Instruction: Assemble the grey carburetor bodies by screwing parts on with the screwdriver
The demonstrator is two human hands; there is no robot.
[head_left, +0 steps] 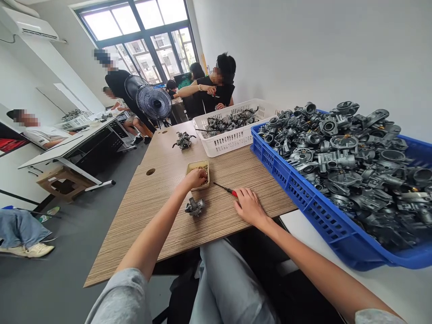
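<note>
My left hand (197,177) reaches into a small cream tray (197,187) of little brass-coloured parts (204,169). Its fingers are bent down among them; whatever they pinch is hidden. My right hand (249,204) lies over the handle of a screwdriver (233,193) on the table, its thin dark shaft pointing toward the tray. The red handle end shows just beyond the fingers. Between my forearms, just in front of the tray, a grey metal carburetor (195,206) sits on the wood.
A blue crate (303,202) heaped with carburetor bodies (340,157) stands at right. Behind the tray are a white basket (232,144) of similar parts and another carburetor (184,140). Across the table (135,211) a co-worker (219,85) sits. A fan (153,101) stands farther left.
</note>
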